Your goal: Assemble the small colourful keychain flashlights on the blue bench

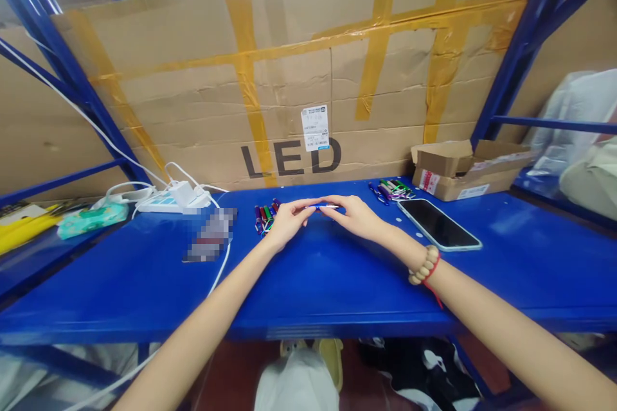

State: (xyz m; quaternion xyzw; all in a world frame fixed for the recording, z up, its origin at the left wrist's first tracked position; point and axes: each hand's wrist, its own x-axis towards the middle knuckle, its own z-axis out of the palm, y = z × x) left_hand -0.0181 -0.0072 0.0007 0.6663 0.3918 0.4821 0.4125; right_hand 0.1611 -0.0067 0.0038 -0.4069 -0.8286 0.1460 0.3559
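Between my two hands, just above the blue shelf, is a small slim blue-and-silver pen-like piece (324,207). My left hand (289,221) pinches its left end, fingertips partly covering it. At the other end, the fingers of my right hand (354,215) are closed on it. Close behind my left hand lies a small pile of shiny coloured pieces (263,215), blue, red and green, partly hidden by the hand. Another pile of similar coloured pieces (393,191), some with silvery clips, lies farther right near the back.
A phone (441,225) lies to the right, near an open cardboard box (448,170). On the left are a power strip (166,200) with white cables, a blurred-out flat object (209,237) and a green packet (91,219). A large taped carton (289,90) stands behind the blue shelf (318,289).
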